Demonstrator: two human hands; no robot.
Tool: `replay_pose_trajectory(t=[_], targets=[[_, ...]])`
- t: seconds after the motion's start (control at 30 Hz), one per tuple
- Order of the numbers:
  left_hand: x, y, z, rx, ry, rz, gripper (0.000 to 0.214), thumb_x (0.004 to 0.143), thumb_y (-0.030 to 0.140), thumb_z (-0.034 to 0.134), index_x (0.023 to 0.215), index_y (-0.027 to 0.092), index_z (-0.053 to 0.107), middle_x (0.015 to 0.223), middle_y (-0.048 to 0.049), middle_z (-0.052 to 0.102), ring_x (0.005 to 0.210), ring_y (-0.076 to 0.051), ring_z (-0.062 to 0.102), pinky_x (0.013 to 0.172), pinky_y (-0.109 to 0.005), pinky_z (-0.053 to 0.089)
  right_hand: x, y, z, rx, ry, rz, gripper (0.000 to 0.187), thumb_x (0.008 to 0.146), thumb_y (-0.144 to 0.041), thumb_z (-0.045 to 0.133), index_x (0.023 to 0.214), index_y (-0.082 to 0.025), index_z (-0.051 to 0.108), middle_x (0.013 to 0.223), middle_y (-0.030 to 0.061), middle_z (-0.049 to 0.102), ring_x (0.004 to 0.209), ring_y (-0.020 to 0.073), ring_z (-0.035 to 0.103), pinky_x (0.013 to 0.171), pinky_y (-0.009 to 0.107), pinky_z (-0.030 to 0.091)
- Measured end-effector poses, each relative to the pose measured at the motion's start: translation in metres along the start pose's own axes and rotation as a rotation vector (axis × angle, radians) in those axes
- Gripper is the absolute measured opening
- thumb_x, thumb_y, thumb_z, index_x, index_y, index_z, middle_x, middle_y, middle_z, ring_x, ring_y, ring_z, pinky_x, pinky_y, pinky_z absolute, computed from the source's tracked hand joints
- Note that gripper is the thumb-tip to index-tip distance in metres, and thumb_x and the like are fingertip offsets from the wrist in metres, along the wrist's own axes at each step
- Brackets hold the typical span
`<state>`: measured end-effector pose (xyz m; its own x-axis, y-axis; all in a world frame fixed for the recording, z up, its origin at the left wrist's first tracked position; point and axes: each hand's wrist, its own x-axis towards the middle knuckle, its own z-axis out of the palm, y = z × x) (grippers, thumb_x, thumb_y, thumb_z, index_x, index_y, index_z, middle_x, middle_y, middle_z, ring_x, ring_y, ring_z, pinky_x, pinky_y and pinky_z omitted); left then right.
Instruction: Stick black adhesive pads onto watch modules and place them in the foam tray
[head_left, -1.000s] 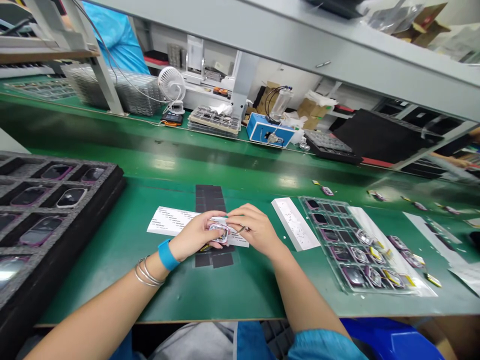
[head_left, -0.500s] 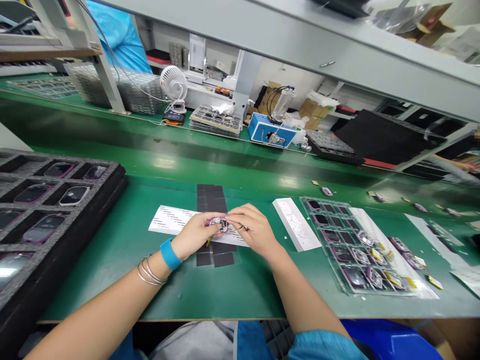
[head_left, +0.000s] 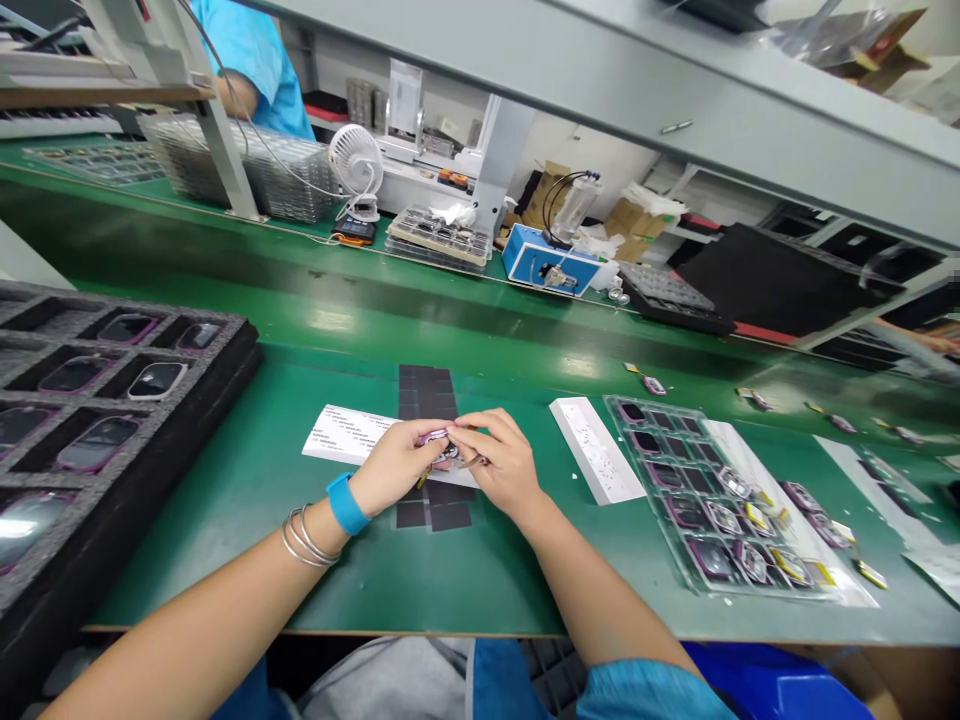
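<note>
My left hand (head_left: 397,462) is closed around a small purple-rimmed smartwatch case (head_left: 433,437), its inner parts facing up. A bit of yellow shows below the left fingers. At the case's right edge, the fingers of my right hand (head_left: 501,462) are pinched together. A slim metal tool, apparently tweezers (head_left: 477,461), shows partly under them; most of it is hidden. Beneath both hands lie a white printed label sheet (head_left: 346,436) and, crossing under it, a strip of dark square pieces (head_left: 426,392).
On the left stands a black foam tray (head_left: 247,360) with watch cases. To the right are a white block (head_left: 596,450) and a clear plastic tray (head_left: 694,575) of watch parts. Loose watch parts (head_left: 652,384) lie further back. A fan (head_left: 355,160) and a blue box (head_left: 551,262) stand behind.
The watch case has tilted up in my left hand, and my right fingers have closed in on its edge. The view has shifted slightly. A person's arm now shows at back left.
</note>
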<state>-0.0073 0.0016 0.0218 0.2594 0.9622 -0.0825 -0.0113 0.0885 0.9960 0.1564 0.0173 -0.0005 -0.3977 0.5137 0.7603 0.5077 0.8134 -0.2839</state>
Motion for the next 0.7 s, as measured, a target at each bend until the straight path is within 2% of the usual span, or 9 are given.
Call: replay_pose_trajectory(t=[0.17,0.33,0.53,0.7], targets=[[0.001,-0.005,-0.002,0.081,0.001,0.099,0.031,0.078,0.028,0.053,0.101,0.014,0.069,0.092,-0.0045,0.072,0.082,-0.019,0.065,0.075,-0.029,0.052,0.001,0.000,0.001,0.043,-0.009,0.015,0.025,0.083,-0.012,0.057,0.102,-0.025,0.068,0.094,0.0061,0.067,0.083,0.0173,0.057,0.071,0.033,0.051],[0.001,-0.007,-0.002,0.139,0.013,0.124,0.031,0.080,0.026,0.050,0.103,0.014,0.068,0.093,-0.0050,0.071,0.083,-0.019,0.065,0.073,-0.027,0.052,0.000,-0.002,0.004,0.146,-0.006,0.143,0.020,0.084,-0.019,0.060,0.099,-0.028,0.070,0.092,0.0038,0.067,0.081,0.0169,0.059,0.073,0.035,0.051],[0.000,-0.010,-0.004,0.306,0.036,0.177,0.033,0.081,0.022,0.047,0.107,0.015,0.066,0.059,0.0002,0.064,0.069,-0.016,0.062,0.066,-0.025,0.049,-0.001,-0.005,0.008,0.332,0.050,0.390,0.012,0.079,-0.022,0.065,0.087,-0.027,0.073,0.089,0.0033,0.066,0.081,0.0158,0.063,0.066,0.029,0.052],[0.000,-0.011,-0.005,0.362,0.054,0.207,0.034,0.081,0.023,0.048,0.108,0.016,0.067,0.069,-0.0017,0.068,0.071,-0.017,0.061,0.067,-0.025,0.046,0.000,-0.007,0.008,0.367,0.084,0.423,0.011,0.078,-0.021,0.066,0.084,-0.026,0.073,0.088,0.0033,0.066,0.080,0.0155,0.063,0.072,0.030,0.052]])
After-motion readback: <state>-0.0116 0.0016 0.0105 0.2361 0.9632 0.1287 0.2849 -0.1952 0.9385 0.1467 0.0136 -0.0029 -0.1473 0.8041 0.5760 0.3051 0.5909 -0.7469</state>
